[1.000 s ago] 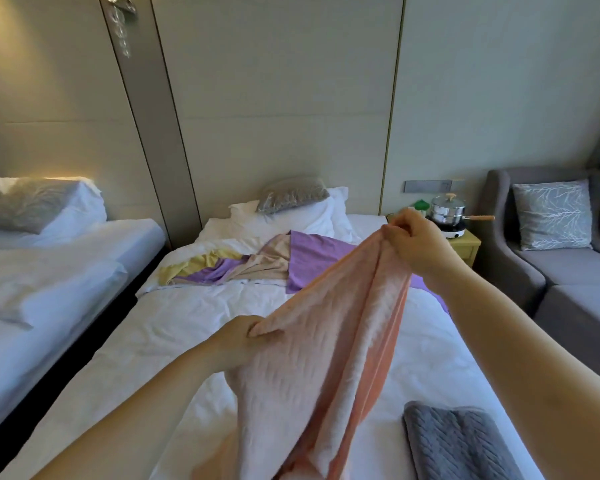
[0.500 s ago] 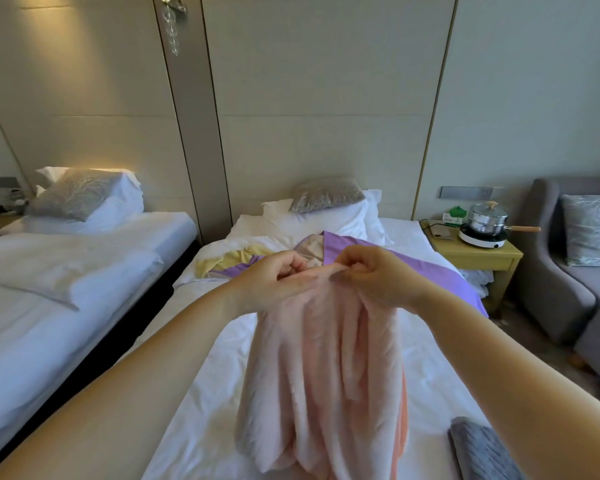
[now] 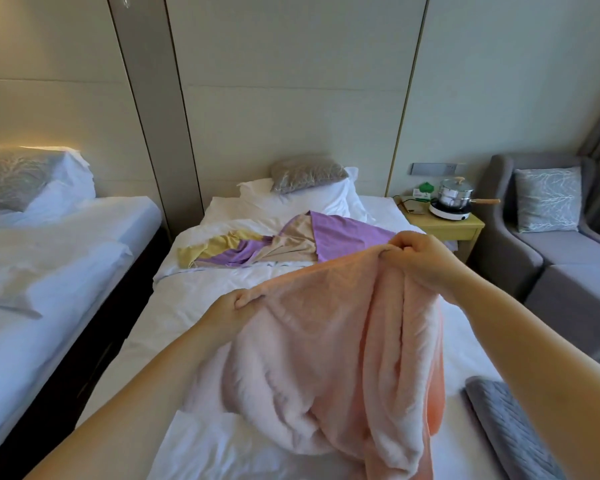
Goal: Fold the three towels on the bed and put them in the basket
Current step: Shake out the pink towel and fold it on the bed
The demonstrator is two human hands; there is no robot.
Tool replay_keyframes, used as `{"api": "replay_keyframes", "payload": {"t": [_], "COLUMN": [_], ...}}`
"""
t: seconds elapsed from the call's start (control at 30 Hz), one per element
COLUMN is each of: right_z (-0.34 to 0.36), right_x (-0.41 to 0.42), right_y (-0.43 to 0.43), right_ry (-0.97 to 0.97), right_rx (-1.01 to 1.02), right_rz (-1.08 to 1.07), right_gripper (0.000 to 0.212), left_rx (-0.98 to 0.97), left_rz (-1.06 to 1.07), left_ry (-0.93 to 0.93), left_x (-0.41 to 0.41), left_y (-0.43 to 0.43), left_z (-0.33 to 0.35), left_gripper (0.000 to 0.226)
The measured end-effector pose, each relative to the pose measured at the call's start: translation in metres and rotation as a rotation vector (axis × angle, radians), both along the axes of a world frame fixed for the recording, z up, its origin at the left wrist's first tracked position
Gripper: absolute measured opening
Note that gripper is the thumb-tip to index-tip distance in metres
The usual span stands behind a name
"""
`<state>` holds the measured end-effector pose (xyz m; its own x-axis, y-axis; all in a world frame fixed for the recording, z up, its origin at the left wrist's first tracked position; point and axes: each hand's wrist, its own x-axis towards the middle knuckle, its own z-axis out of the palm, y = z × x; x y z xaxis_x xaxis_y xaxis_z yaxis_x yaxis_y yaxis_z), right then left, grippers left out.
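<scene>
Pink towel point(image 3: 326, 348) edge sits pinched in my left hand point(image 3: 231, 304), fingers curled round it, and the cloth sags onto the white bed point(image 3: 184, 306). My right hand point(image 3: 421, 258) grips the other end higher up. Folded grey towel point(image 3: 506, 427) lies at the right.

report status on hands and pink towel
Left hand, right hand each grip pink towel top edge. Towel unfolded, bunched, lower end on bed. Grey towel at right, not in the way.
</scene>
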<state>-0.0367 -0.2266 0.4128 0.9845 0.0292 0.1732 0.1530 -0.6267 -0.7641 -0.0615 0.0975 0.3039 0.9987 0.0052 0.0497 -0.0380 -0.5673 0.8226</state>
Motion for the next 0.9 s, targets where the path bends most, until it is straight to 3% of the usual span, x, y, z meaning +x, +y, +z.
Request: {"api": "replay_keyframes", "payload": {"t": [0.07,0.17,0.3,0.4,0.57,0.7,0.9], "right_z": [-0.018,-0.048,-0.093,-0.109,-0.102,-0.081,-0.035], "right_x": [0.001,0.007,0.028,0.047,0.102,0.163,0.238], "right_y": [0.005,0.006,-0.005,-0.016,-0.033,-0.045,-0.042], "right_ry": [0.092,0.241,0.411,0.479,0.446,0.356,-0.037], "right_rx": [-0.089,-0.305,-0.692,-0.872,-1.157,-1.007,-0.574], "right_rz": [0.016,0.053,0.076,0.048,0.025,-0.100,-0.370], "right_gripper": [0.019,0.018,0.033,0.026,0.031,0.031,0.015], "left_rx": [-0.027,0.008,-0.112,-0.047,0.200,0.201,0.163], "left_rz": [-0.022,-0.053,-0.078,-0.026,0.129,0.222,0.325], "left_ry": [0.021,0.173,0.334,0.273,0.077,-0.031,-0.236], "left_x": [0.007,0.015,0.039,0.070,0.138,0.196,0.278], "left_y": [-0.004,-0.002,0.006,0.000,-0.005,-0.014,-0.039], "left_z": [0.000,-0.017,-0.040,-0.042,-0.020,0.012,0.061], "left_gripper": [0.020,0.038,0.037,0.021,0.014,0.006,0.011]}}
